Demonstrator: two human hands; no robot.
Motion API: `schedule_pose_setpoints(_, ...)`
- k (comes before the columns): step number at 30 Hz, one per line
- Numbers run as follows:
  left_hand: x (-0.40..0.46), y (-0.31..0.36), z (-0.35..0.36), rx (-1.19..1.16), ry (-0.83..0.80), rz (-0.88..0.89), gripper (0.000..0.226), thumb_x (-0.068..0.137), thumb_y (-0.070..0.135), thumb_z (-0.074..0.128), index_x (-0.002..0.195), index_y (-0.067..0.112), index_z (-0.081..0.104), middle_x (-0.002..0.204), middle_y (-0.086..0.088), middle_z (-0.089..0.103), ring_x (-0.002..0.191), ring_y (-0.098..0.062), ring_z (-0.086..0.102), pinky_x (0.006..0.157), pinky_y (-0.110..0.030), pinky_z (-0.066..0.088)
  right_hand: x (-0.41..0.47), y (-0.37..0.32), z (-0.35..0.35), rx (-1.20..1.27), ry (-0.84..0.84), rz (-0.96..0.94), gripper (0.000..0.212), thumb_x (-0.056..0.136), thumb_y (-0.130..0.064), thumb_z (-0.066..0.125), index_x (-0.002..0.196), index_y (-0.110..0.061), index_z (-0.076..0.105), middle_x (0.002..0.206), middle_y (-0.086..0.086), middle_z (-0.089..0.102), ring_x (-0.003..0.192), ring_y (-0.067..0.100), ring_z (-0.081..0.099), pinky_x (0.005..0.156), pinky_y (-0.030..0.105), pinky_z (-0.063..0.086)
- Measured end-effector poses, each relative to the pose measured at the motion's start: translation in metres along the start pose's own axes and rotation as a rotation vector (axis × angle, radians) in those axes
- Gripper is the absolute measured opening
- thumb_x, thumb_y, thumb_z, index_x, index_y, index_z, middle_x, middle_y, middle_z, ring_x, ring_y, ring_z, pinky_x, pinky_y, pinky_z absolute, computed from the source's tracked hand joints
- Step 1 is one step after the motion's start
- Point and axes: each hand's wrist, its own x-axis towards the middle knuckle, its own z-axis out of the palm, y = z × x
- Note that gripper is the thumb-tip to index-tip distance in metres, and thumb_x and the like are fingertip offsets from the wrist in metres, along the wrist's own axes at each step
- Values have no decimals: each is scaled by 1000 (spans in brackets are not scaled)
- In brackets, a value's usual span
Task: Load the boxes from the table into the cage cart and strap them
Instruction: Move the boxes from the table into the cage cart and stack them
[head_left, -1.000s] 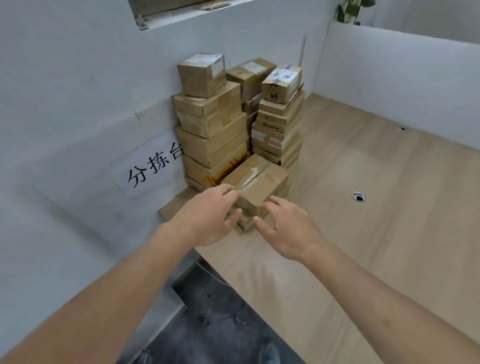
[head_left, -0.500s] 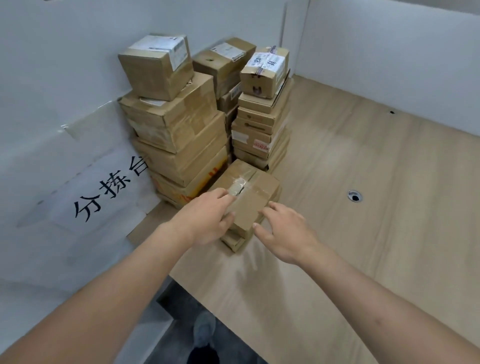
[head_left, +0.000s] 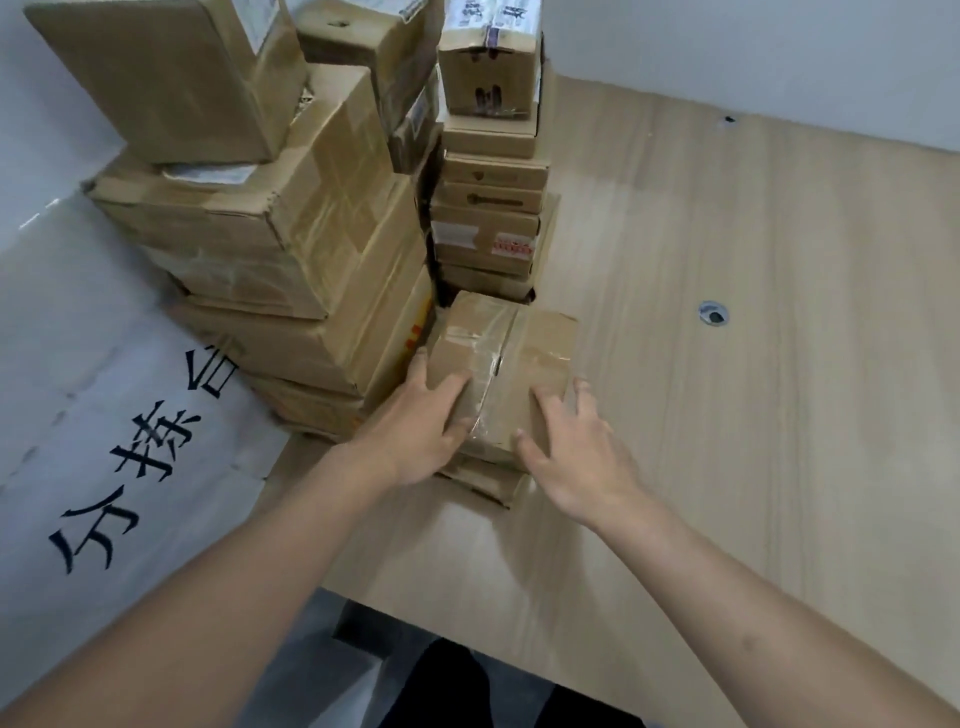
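Both hands reach onto a small taped cardboard box (head_left: 501, 358) at the near left part of a pale wooden table (head_left: 727, 415). Left hand (head_left: 423, 434) lies on the box's near left corner, fingers curled over the top edge and thumb against the near face, gripping it. Right hand (head_left: 569, 457) has its fingers spread and fairly straight, fingertips resting on the box's near right corner; whether the thumb presses the near side cannot be told. The box sits on top of a flatter box (head_left: 485, 480) whose near edge juts out beneath it. Its long axis runs roughly left to right across the view, slightly angled, with a strip of clear tape crossing the top from near to far. Just beside it on the left rises a tall stack of larger boxes (head_left: 291, 249), and directly behind it stands a narrower stack of flat boxes (head_left: 488, 218) topped by a labelled carton (head_left: 488, 62); the held box appears to touch or nearly touch both stacks. A white wall panel with black characters (head_left: 130, 457) stands at the left, against the large stack. A round cable hole (head_left: 711, 313) marks the tabletop well to the right. Dark flooring shows below the table's near edge.
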Motion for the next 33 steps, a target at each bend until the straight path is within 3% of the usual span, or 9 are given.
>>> schedule_pose_setpoints(5,-2,-13,14,-213,-44,-13,69,100,58,54,154,59,11,160,-5,26,144,-29,39,118,-51,37,-9,2,24,276,30,46,72,106,-52,45,164,-38,7,169,11,16,148,33,36,114,43,37)
schedule_pose_setpoints(10,-6,-16,17,-246,-29,17,75,98,59,58,157,55,12,152,-6,35,141,-27,42,120,-46,36,-12,4,33,431,98,23,73,105,-46,51,165,-34,11,158,2,34,144,21,39,109,28,34)
schedule_pose_setpoints(16,-24,-5,5,-239,-16,53,81,94,65,60,160,50,15,146,-6,40,137,-24,44,116,-39,37,-33,6,14,435,148,9,73,103,-47,54,165,-32,17,151,0,41,138,19,45,111,32,38)
schedule_pose_setpoints(22,-51,27,-25,-158,68,72,92,90,69,63,163,37,16,136,-8,48,126,-25,52,106,-37,44,-60,8,-25,407,179,-41,74,101,-48,55,164,-32,19,151,1,41,137,19,45,105,27,36)
schedule_pose_setpoints(25,-70,49,-38,-116,136,67,96,88,70,64,163,32,18,135,-10,51,124,-27,53,105,-37,45,-73,13,-46,377,200,-85,76,99,-49,56,163,-32,20,147,3,44,134,22,48,109,35,41)
schedule_pose_setpoints(28,-89,71,-43,-97,199,22,103,82,77,65,162,32,18,132,-9,52,117,-25,54,103,-40,48,-88,21,-68,351,209,-142,76,98,-48,57,163,-32,21,144,4,45,130,24,50,108,39,44)
schedule_pose_setpoints(33,-131,110,-41,-116,288,-38,103,82,77,65,162,35,15,128,-6,53,107,-19,53,90,-33,47,-113,37,-97,320,197,-263,77,96,-47,58,162,-30,23,143,5,46,128,24,51,106,39,46)
